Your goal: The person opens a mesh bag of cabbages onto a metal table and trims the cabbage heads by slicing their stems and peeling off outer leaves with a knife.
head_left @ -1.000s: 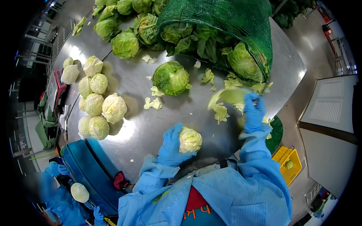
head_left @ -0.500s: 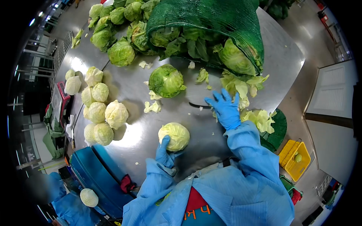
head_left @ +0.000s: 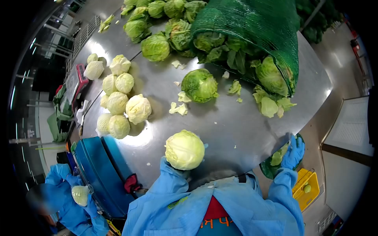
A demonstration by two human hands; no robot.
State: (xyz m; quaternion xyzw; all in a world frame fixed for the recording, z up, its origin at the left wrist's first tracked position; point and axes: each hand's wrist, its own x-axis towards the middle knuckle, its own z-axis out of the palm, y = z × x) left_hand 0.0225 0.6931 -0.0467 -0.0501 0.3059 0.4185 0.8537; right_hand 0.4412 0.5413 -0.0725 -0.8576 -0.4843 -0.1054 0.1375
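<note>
A trimmed pale cabbage [head_left: 185, 150] rests in my left hand [head_left: 206, 146], near the table's front edge. That hand is mostly hidden beneath it; a blue-gloved fingertip shows at its right side. My right hand [head_left: 292, 152], also gloved in blue, is out past the right table edge with its fingers extended. Beside it, loose green cabbage leaves [head_left: 278, 156] lie over a green container [head_left: 269, 169], partly hidden by the hand and table. In the middle of the table sits a greener cabbage [head_left: 199, 85] with leaf scraps around it.
Several trimmed cabbages [head_left: 117, 103] stand at left. A green mesh bag [head_left: 248, 31] spills untrimmed cabbages at the back. More leaves [head_left: 269, 106] lie below it. A blue bin [head_left: 92, 173], a yellow basket [head_left: 311, 196] and a co-worker holding a netted cabbage [head_left: 80, 195] surround the table.
My right hand has moved from the tabletop to the right, beyond the edge, and the nearer leaves left the table. The black curved object is out of sight. My view has shifted.
</note>
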